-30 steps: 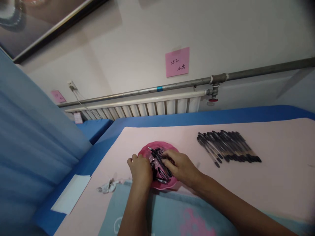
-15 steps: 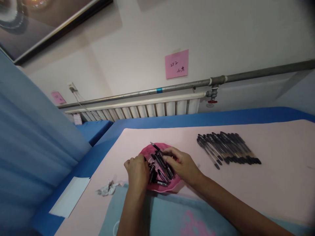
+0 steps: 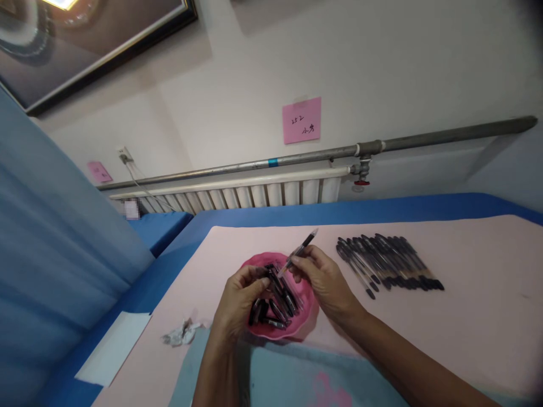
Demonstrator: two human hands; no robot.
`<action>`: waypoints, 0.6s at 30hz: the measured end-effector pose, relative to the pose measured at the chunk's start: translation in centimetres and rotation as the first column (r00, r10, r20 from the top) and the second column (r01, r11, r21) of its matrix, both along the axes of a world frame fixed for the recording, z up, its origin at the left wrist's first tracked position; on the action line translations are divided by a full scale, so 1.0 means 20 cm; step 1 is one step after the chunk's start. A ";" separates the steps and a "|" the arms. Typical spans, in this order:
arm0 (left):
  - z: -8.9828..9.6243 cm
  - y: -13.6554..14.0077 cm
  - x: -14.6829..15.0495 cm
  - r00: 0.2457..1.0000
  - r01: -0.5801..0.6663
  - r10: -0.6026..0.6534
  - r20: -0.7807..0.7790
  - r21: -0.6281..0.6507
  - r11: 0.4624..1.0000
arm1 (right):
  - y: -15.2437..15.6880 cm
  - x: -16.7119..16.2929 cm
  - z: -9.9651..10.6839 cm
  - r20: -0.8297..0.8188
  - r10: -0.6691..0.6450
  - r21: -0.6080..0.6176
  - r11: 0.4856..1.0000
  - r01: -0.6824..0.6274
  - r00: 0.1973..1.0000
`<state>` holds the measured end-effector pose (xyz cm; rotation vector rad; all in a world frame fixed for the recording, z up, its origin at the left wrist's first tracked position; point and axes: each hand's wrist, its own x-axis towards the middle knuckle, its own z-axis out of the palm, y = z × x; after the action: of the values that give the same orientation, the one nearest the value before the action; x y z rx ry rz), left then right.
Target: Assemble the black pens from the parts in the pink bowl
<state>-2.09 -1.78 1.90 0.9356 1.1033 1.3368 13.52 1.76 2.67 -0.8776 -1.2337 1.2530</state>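
My right hand (image 3: 326, 277) pinches a clear pen (image 3: 303, 249) with a dark grip, slanting up over the bowl's right side, its pointed end uppermost. My left hand (image 3: 240, 297) is closed at the bowl's left rim, thumb against fingers, on a small dark piece that looks like a pen cap (image 3: 262, 272); the fingers partly hide it. Below both hands stands a pink scalloped bowl (image 3: 309, 314), holding several loose black pen caps (image 3: 278, 311) and pen parts. To the right, several black-capped pens (image 3: 388, 260) lie side by side in a slanted row.
A pink sheet (image 3: 475, 316) covers the blue table (image 3: 428, 204). Crumpled tissue (image 3: 182, 334) and a white paper (image 3: 114, 347) lie to the left. A teal cloth (image 3: 280, 370) is in front. Behind are a radiator (image 3: 254, 195) and pipe; a blue curtain (image 3: 55, 237) hangs left.
My right hand has lifted a pen out of the bowl, up and slightly right. My left hand has turned and risen to the bowl's rim, its thumb now showing. The view has shifted slightly.
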 end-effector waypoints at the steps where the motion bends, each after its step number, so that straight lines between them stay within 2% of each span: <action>1: 0.00 0.00 0.00 1.000 0.007 -0.007 0.008 -0.009 1.000 | 0.00 0.00 0.00 -0.029 -0.008 -0.004 1.000 0.008 1.000; 6: 0.00 0.00 0.01 0.999 0.034 -0.033 0.021 -0.041 0.999 | 0.01 -0.01 -0.01 -0.114 0.045 0.003 0.999 -0.045 0.993; 18: 0.01 -0.01 0.03 0.998 0.064 -0.063 0.025 -0.019 0.998 | -0.01 -0.01 0.00 -0.078 0.100 0.009 0.995 -0.100 0.992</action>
<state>-1.46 -1.92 2.02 0.9296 1.0580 1.2802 13.36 1.62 2.68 -0.7632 -1.2306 1.3508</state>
